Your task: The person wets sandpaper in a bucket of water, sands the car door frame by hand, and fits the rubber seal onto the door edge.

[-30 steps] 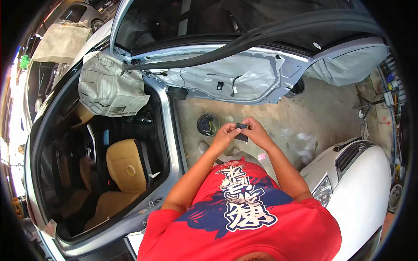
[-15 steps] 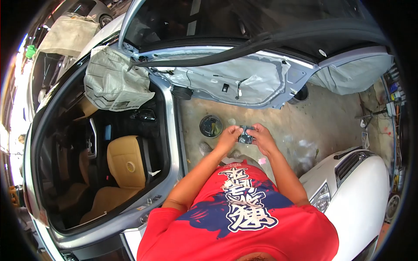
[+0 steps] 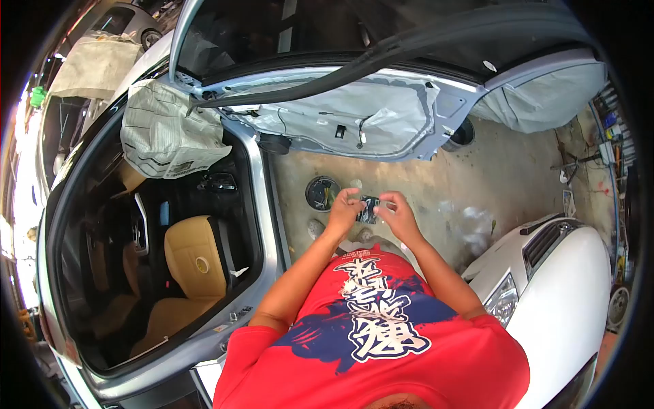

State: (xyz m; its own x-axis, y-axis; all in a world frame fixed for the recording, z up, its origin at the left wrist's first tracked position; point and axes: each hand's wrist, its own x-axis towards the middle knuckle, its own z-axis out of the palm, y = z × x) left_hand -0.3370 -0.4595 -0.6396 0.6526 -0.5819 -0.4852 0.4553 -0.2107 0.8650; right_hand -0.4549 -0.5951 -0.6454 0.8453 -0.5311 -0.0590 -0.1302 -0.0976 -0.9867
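In front of my red shirt, a small dark flat packet point(image 3: 368, 210) with pale markings sits between my two hands. My left hand point(image 3: 345, 213) is closed at the packet's left edge, its thumb and index finger curled. At the right edge, my right hand point(image 3: 398, 217) has its fingers bent in a pinch. Some fingertips are hidden behind the packet or too small to make out. Just beyond my left hand, a round black bucket point(image 3: 310, 195) stands on the concrete floor, with something yellowish-green inside.
An open car door point(image 3: 340, 123) with its inner panel off spans the far side. To the left is the car's opening with a tan seat point(image 3: 197, 255). A white car bumper point(image 3: 565, 300) with a headlight lies at the right. Another dark bucket point(image 3: 460, 136) stands beyond the door.
My thumbs have lifted off the packet's face, and my fingers now sit more at its sides. Hands and packet have shifted slightly left in view, as has the whole scene.
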